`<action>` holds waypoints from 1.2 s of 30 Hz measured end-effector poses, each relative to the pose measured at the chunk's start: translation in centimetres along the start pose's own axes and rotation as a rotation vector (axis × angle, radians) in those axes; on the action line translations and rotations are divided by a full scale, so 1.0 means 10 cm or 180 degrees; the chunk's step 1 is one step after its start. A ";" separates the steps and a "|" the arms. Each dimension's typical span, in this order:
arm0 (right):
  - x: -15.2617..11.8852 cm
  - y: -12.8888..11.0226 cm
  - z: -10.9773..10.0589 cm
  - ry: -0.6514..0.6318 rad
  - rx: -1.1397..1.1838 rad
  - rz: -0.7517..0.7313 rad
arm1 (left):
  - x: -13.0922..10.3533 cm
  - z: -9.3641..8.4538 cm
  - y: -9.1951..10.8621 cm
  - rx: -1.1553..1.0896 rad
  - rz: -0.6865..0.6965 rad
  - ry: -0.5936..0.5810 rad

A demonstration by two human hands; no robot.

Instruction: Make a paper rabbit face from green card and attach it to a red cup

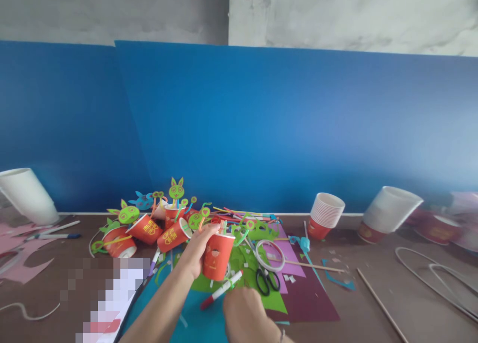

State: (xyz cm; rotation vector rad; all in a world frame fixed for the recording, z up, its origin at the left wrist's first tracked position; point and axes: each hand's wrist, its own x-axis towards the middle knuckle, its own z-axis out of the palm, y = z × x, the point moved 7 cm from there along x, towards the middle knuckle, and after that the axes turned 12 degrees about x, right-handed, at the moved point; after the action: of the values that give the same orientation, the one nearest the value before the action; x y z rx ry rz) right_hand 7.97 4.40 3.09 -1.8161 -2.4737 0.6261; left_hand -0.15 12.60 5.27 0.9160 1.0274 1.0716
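My left hand (201,246) is closed round a red paper cup (217,258) with straws and green paper pieces standing in it. The cup is upright above the craft materials. My right hand (244,310) is curled below and to the right of the cup; its fingertips are hidden, so what it holds, if anything, does not show. Between the hands lies a white marker with a red cap (222,289). Black-handled scissors (267,282) rest just beyond my right hand, beside a roll of white tape (270,255).
Several decorated red cups (147,228) with green paper faces crowd the left. Stacked paper cups (325,213) stand at the right, near another leaning stack (388,211). Coloured paper sheets (306,298) and scraps cover the middle. A wooden stick (381,303) lies right. A blue panel (261,124) rises behind.
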 end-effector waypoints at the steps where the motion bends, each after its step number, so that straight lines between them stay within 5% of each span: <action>1: -0.03 0.08 -0.13 -0.0004 0.0088 0.0110 | 0.01 -0.01 0.00 -0.0002 0.0059 0.0037; 5: -0.14 0.28 -0.82 0.0657 0.1767 -0.0632 | 0.04 -0.04 0.00 0.0058 0.0137 0.0145; 7: -0.13 0.50 -1.03 0.0965 0.2910 -0.0533 | 0.04 -0.02 -0.03 0.0125 0.0023 0.0109; 9: -0.09 0.65 -1.13 0.1187 0.3201 -0.0393 | 0.02 0.02 -0.06 0.0188 -0.0093 -0.0003; 17: -0.04 0.85 -1.25 0.1805 0.3216 -0.0452 | -0.10 0.27 -0.15 0.0293 -0.0347 -0.0774; 36: 0.09 0.85 -1.01 0.0895 0.4194 -0.0148 | -0.17 0.39 -0.23 0.0149 -0.0494 -0.0903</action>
State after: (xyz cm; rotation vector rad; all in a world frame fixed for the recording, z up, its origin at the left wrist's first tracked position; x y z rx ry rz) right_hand 17.87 10.46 9.47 -1.1278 -1.2455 1.3816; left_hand 3.83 10.05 4.53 0.9778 0.8740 0.7658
